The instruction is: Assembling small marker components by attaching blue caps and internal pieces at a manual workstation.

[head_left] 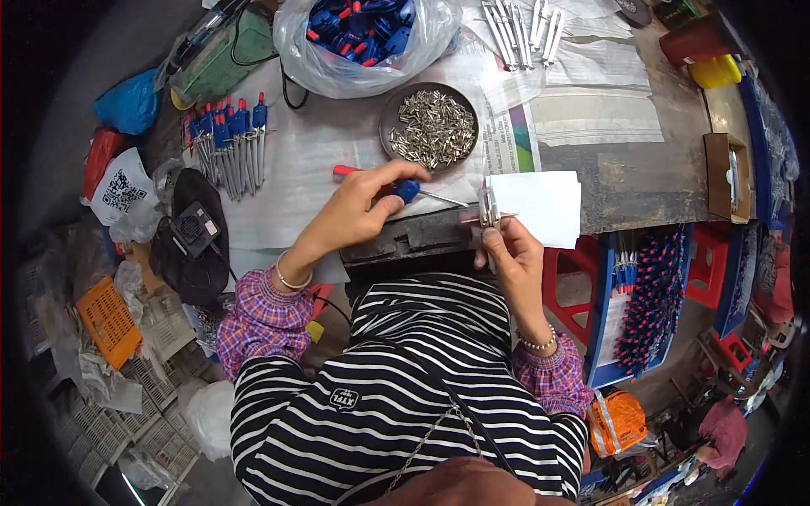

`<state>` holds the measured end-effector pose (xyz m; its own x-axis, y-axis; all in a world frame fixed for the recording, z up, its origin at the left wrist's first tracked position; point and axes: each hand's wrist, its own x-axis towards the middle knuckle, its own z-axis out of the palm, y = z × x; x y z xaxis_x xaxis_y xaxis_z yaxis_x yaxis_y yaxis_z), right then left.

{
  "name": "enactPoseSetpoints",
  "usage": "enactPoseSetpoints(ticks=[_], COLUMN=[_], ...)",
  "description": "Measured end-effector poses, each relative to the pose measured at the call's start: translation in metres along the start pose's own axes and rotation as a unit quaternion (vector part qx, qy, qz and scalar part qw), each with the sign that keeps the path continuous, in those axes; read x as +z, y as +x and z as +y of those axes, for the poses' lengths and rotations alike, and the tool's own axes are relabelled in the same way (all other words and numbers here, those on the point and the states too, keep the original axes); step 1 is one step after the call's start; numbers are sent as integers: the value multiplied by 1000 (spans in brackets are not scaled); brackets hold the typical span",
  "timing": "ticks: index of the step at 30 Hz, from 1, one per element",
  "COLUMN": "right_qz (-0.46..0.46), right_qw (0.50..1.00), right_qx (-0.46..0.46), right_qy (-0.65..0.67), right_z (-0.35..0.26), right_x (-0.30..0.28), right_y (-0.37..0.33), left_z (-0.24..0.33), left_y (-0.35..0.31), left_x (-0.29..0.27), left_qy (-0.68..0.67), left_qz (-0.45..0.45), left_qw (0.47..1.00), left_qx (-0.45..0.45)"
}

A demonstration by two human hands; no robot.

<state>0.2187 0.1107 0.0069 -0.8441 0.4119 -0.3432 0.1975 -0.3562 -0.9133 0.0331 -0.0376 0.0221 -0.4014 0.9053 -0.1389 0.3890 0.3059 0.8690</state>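
My left hand (pixel 363 207) is closed, with thumb and index finger around a blue-and-red handled tool (pixel 408 191). Its red end sticks out behind the knuckles, and its thin metal shaft points toward my right hand (pixel 513 257). That hand pinches a silver metal clamp-like part (pixel 488 205) upright at the table's front edge; a thin pin seems to cross it. The shaft's tip is close to this part; whether they touch I cannot tell. Just beyond my hands stands a round dark dish (pixel 384 126) of small metal pins (pixel 432 126).
A clear plastic bag (pixel 295 72) of blue-and-red parts stands at the back. Several blue-handled metal pieces (pixel 228 143) lie at left. White paper (pixel 540 207) is beside my right hand; silver strips (pixel 523 34) lie at back right. A blue-rimmed tray (pixel 603 337) stands below the table.
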Motion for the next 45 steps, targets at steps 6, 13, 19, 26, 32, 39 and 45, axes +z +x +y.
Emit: enactPoseSetpoints(ticks=[6,13,19,26,32,39,45], right_qz=[-51,-72,-66,-109,-124,-127,-128], right_qw=[996,994,993,987,984,972,973], right_qx=[36,77,95,94,129,193,194], right_qy=[-58,-42,-16,-67,-15,36,10], right_z=[12,15,13,13,12,12,12], right_x=[-10,-9,-9,-10,-9,-12,-14], right_y=[-21,-27,-27,-25,-25,-28,-30], left_z=[13,12,14,19,16,13,13], left_y=[8,14,16,21,14,5,-4], left_x=[4,7,10,11,8,20,30], left_qy=[-333,-252,-225,-137,-44,-61,-87], left_qz=[-16,-95,-122,-171,-175,-146,-128], left_qw=[935,959,964,976,979,979,980], left_qx=[-122,-88,-73,16,97,127,123])
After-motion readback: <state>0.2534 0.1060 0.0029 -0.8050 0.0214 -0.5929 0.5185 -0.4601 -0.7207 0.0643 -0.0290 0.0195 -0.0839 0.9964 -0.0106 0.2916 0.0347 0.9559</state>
